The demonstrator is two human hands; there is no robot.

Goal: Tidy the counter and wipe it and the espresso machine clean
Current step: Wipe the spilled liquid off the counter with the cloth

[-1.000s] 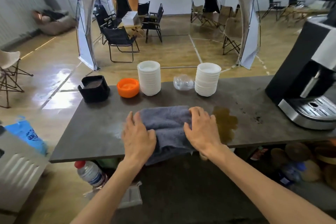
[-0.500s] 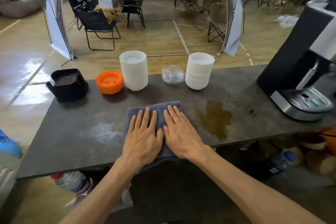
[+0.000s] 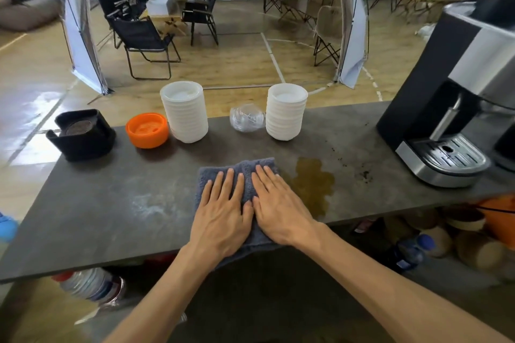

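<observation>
— Both hands, left (image 3: 223, 217) and right (image 3: 280, 210), lie flat, grip wide, on the grey cloth (image 3: 223, 171) at the table's (image 3: 111, 203) near edge.
— Beside it?
— Brown spill (image 3: 313, 184) just right; folding chairs (image 3: 145, 39) beyond

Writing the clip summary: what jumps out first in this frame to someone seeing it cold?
Both hands, left hand and right hand, lie flat side by side on a grey cloth at the counter's near edge. Just right of the cloth sits a brown spill. An espresso machine stands at far right.
</observation>
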